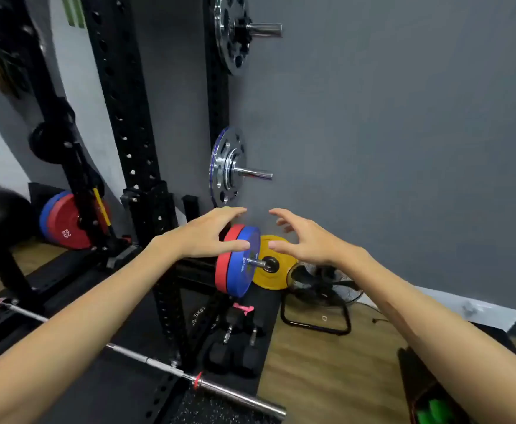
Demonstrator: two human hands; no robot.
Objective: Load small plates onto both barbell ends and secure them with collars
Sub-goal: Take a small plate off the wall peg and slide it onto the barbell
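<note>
Reaching forward with both arms, I look down past the barbell (146, 361), which lies across the bottom of my view with its bare chrome sleeve (241, 397) pointing right and nothing loaded on that end. Just beyond it, on the black floor mat (122, 393), two hex dumbbells (235, 347) lie side by side, with a pink-tagged object near their far ends. Further out, my left hand (207, 237) is spread wide, fingers relaxed, its thumb at the rim of the blue plate (246, 261); I cannot tell whether it touches. My right hand (302, 237) is also wide and holds nothing, fingers loosely curved toward the left one. Between them, the blue plate sits outermost on a low storage peg (258, 263) of the black rack (140, 166), with a red plate (226, 258) flat against it behind. A yellow plate (273, 267) stands beyond the peg's tip, by the grey wall (388, 133), and a floor fan (324, 286) sits on the wooden floor to its right. Higher on the rack, two more pegs carry chrome plates (227, 165). Far left, a red 25 plate (70, 221) sits low by the rack.
</note>
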